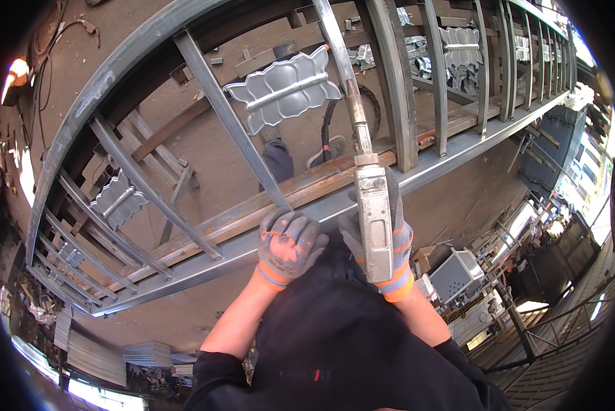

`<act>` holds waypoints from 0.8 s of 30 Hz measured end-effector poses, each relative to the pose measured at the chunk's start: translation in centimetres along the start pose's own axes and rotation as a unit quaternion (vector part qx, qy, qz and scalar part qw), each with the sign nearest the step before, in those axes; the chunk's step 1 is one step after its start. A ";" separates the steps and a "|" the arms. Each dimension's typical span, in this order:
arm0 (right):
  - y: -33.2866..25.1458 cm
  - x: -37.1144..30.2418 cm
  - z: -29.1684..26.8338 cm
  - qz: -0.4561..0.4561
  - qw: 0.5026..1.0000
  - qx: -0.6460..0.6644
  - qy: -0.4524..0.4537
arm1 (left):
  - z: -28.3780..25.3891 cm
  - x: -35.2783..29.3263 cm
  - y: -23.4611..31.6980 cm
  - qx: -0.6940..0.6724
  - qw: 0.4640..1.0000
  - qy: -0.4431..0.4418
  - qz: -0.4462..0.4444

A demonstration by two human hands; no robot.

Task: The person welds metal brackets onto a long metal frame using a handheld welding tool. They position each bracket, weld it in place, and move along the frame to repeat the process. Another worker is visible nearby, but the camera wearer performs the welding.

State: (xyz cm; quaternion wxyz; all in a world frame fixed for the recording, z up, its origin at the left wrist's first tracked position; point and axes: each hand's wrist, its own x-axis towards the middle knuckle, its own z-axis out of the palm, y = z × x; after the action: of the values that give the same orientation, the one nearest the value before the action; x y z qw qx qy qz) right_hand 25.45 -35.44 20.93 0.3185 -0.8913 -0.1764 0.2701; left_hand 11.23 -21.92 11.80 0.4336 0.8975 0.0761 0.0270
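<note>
One tool lay in the right hand

Fingers and thumb of that hand wrapped the tool's body; its nozzle pointed ahead, over one bar, though contact could not be told. The left hand sat beside it, back upward, fingers loosely curled at the near rail; whether it pinched the edge could not be told.

Dark print marked the left glove, too blurred to make out. Small markings on the tool were likewise unreadable. Behind the hands, one black top bore a small red mark.

At least five silver plates showed: one large, ahead of the left hand, two smaller farther left, and two or more ahead and right of the right hand. One rusty beam ran just ahead of both hands. Past it showed one trouser leg and one shoe. One grey box stood right of the right hand, well apart.
</note>
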 end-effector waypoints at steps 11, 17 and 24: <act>-0.3 0.4 0.2 -0.048 0.999 0.015 -0.012 | -0.1 0.3 0.3 0.014 1.000 0.014 0.011; -0.9 1.6 0.5 -0.043 0.999 0.017 0.005 | -0.4 0.4 0.2 0.026 0.999 0.019 0.014; -1.3 3.2 0.7 -0.026 0.999 -0.024 -0.025 | -0.6 0.3 0.1 0.012 1.000 0.009 0.004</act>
State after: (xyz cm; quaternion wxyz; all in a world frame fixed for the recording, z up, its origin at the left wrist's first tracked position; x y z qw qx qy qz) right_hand 27.35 -32.58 20.13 0.2991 -0.8870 -0.2136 0.2795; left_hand 11.50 -21.47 12.21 0.4218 0.9028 0.0763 0.0357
